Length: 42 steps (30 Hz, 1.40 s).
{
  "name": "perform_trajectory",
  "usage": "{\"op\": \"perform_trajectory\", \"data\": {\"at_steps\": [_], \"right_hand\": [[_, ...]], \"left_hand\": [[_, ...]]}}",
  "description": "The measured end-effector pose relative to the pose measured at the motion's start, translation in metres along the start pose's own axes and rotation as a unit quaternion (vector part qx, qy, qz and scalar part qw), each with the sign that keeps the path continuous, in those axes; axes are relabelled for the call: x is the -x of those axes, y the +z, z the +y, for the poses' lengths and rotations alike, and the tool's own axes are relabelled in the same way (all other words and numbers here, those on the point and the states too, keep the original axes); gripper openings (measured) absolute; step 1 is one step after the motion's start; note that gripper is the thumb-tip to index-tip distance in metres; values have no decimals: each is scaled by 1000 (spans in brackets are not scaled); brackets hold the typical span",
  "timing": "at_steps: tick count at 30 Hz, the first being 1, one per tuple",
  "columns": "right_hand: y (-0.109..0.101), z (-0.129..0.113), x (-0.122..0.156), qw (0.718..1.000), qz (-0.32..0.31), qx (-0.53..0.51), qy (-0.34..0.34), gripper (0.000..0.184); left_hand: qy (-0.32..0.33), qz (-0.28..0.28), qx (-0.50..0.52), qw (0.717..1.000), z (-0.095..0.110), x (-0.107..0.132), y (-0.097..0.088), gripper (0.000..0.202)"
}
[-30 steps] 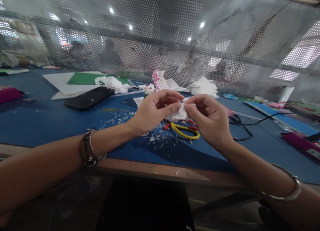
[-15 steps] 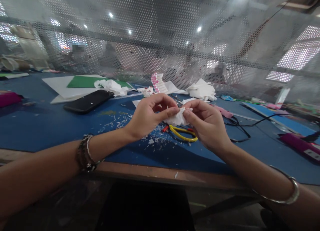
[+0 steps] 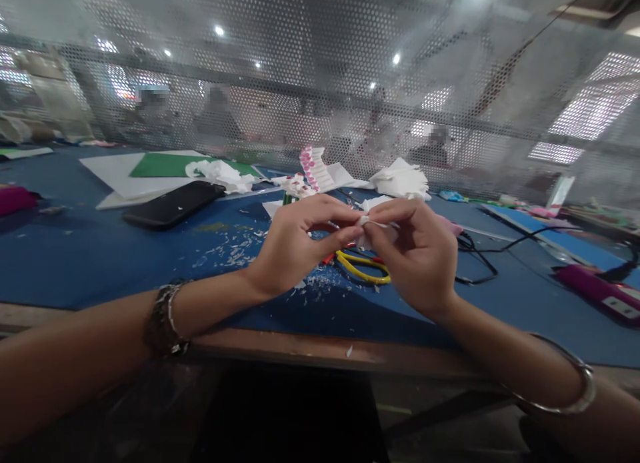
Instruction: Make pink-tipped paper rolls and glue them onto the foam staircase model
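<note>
Between my two hands, above the blue tabletop (image 3: 170, 263), is a small piece of crumpled white tissue paper (image 3: 373, 235). My left hand (image 3: 305, 243) pinches its near-left edge between thumb and fingertips. My right hand (image 3: 417, 253) pinches the same piece from the right, its fingers curled and hiding part of it. The fingertips of both hands almost meet. Just below them lies a pair of scissors with yellow and red handles (image 3: 363, 271), its blades hidden. White paper scraps (image 3: 320, 286) are scattered around the scissors.
A black phone (image 3: 173, 205) lies on the left, before white and green sheets (image 3: 167, 164). Crumpled white paper (image 3: 223, 176), small white-and-red flowers (image 3: 295, 185) and a white paper stack (image 3: 400, 178) sit behind my hands. At right are a black cable (image 3: 483, 256) and a purple power strip (image 3: 597, 289).
My fingertips have drawn closer together, and the tissue paper is more gathered, with less of it showing. My left hand has shifted slightly down; the view has moved a little.
</note>
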State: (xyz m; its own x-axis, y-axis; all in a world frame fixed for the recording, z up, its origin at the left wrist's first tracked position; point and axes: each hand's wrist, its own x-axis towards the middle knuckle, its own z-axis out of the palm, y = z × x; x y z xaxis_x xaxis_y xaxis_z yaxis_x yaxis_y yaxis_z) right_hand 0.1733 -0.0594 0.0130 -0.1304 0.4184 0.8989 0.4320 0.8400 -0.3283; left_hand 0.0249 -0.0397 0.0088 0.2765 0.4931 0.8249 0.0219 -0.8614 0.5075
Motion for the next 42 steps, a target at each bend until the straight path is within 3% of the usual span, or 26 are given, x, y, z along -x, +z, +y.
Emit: {"op": "perform_trajectory", "data": {"at_steps": [4,9,16,20,26,33,37,42], "right_hand": [[-2,0,0,999,-9,-12,-40,11],[-9,-2,-3,992,-68,58,-84,14],[-9,-3,-4,996,-65,29,-61,12],[-8,-5,-2,997,-53,43,-39,9],[-6,-7,0,998,-32,51,-6,8],[-8,-6,-1,998,-31,58,-18,9],[-13,-6,0,991,-37,108,-64,15],[-20,-5,-6,967,-87,153,-182,24]], "left_hand": [[39,8,-36,999,1,-1,-3,10],[50,-7,-25,998,-6,-4,-9,14],[-18,-51,88,995,-10,-8,-11,8],[-52,-48,132,989,-8,-7,-7,6],[-82,-18,138,987,-4,-3,-1,9],[-118,-28,142,982,-5,-6,-4,9],[-139,-25,159,977,-7,-7,-4,12],[-132,-30,157,978,-12,-9,-5,11]]}}
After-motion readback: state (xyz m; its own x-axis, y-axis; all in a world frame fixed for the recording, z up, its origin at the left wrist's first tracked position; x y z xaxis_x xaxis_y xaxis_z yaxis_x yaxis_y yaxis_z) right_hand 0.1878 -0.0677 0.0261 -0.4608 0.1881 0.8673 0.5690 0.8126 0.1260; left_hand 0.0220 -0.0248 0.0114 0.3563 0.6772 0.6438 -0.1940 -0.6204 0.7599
